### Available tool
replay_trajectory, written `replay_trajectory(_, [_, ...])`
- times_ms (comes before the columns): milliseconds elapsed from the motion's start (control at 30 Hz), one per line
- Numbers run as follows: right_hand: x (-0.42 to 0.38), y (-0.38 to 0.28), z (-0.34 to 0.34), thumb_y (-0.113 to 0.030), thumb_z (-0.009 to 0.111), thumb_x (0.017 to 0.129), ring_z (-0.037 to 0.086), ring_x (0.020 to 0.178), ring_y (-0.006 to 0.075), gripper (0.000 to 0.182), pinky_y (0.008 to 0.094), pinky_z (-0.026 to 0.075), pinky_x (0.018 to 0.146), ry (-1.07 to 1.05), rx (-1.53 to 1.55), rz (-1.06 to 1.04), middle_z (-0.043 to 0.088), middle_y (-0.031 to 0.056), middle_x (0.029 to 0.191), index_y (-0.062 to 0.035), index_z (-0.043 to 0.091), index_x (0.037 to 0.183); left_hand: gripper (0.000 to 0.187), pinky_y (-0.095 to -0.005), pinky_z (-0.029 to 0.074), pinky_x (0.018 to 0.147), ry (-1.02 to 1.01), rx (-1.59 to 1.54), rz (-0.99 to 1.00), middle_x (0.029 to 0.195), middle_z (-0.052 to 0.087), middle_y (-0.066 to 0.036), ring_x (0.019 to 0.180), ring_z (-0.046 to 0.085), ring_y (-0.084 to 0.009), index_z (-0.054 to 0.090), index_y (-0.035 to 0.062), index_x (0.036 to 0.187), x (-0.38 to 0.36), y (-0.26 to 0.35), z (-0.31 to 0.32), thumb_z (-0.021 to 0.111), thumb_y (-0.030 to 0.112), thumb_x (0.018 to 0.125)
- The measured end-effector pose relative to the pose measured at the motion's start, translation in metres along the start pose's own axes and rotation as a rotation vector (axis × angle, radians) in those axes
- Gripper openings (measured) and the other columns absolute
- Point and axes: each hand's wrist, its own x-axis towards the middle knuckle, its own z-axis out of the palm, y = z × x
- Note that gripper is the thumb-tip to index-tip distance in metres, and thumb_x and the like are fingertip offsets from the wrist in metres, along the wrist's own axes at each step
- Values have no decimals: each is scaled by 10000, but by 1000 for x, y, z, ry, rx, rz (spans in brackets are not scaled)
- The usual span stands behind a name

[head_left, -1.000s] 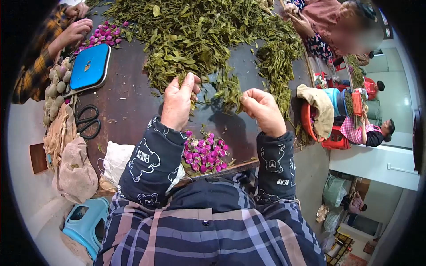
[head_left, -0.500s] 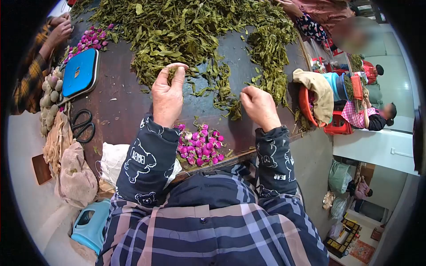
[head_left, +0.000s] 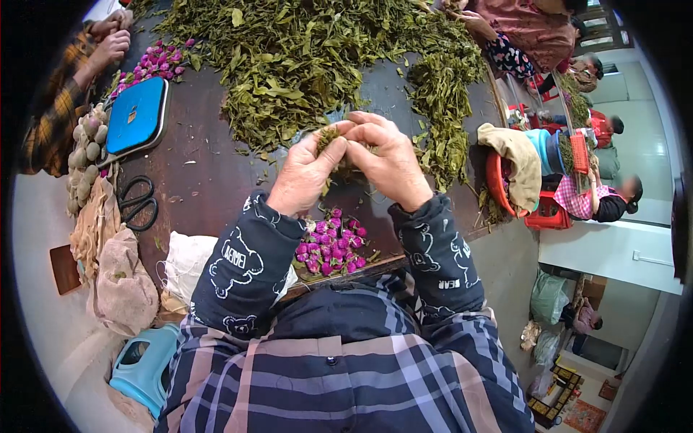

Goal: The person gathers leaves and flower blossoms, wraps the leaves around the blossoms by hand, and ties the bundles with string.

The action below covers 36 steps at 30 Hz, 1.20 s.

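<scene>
My right hand (head_left: 386, 160) has moved, closed, against my left hand (head_left: 303, 173), which grips a crumpled green leaf clump (head_left: 327, 137) beyond the round magenta flower pile (head_left: 332, 247).

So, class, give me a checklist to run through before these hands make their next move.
1. Left hand holding a small wad of dried green leaves: ok.
2. Right hand close beside the left: ok.
3. Right fingers gripping leaves too: cannot tell, the hands hide it.
4. Round magenta flower heads clear of both hands: ok.
5. Black-handled scissors clear of both hands: ok.
6. Dark tabletop free of stray scraps: not ok.
</scene>
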Motion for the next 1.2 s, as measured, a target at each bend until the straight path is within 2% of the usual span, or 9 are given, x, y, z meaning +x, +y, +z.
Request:
replay_trajectory(33, [3,-1,-2,-90,622,853,654,951,237,149,292,507,802,-2,1,-2,673,148,1163,-41,698,972,163,-198,492,741,2,0,2,895,668,-50,787,581,-97,641,17,1109,0,1,-1,581,122,1000])
replay_trajectory(167, [18,-4,-21,-162,631,859,669,944,253,178,320,522,806,-159,556,299,686,188,1121,-44,703,970,143,-195,469,686,70,-58,-40,835,633,-28,752,554,-84,647,30,1086,1,5,-4,576,123,1004])
replay_trajectory(200, [20,4,-21,-162,631,859,669,944,253,178,320,522,806,-166,555,296,686,188,1121,-44,703,970,143,-195,469,686,75,-63,-36,835,633,-28,752,554,-84,647,30,1086,2,5,-7,576,123,1004])
replay_trajectory(333, [17,67,-5,-274,591,877,658,902,342,249,397,527,814,-6,-300,533,712,169,946,-80,722,962,132,-191,436,645,157,71,154,808,606,-8,718,527,-77,655,42,1058,10,1,-20,570,128,1006])
replay_trajectory(500, [0,64,-5,-319,574,878,667,861,348,291,414,531,782,-199,-515,703,717,149,888,-92,721,986,135,-197,417,621,241,184,171,787,586,4,687,506,-72,660,50,1036,5,6,-15,575,151,1006])
replay_trajectory(667, [-28,81,-32,-275,592,865,654,742,310,275,385,519,687,-213,-497,713,710,122,832,-46,704,968,134,-202,427,625,238,156,59,784,593,4,680,518,-75,659,50,1025,6,2,-16,593,164,998])
replay_trajectory(867, [-30,73,-46,-266,582,865,654,739,317,246,387,518,690,-156,-430,676,701,125,811,-51,693,909,134,-198,433,634,209,219,45,788,602,0,701,548,-76,658,43,1022,4,3,-14,599,161,995])
replay_trajectory(1033, [-17,77,-31,-227,597,865,656,762,282,211,368,511,699,-220,-661,511,717,104,873,-47,698,905,129,-208,477,692,176,302,153,842,651,-28,756,601,-96,657,37,1036,4,4,-16,595,143,994])
replay_trajectory(1200, [3,35,-45,-164,649,835,669,869,276,166,348,517,763,-225,-301,472,704,133,1097,-28,690,920,134,-228,508,767,119,127,308,916,687,-54,810,629,-115,650,30,1057,5,2,-8,587,132,997])
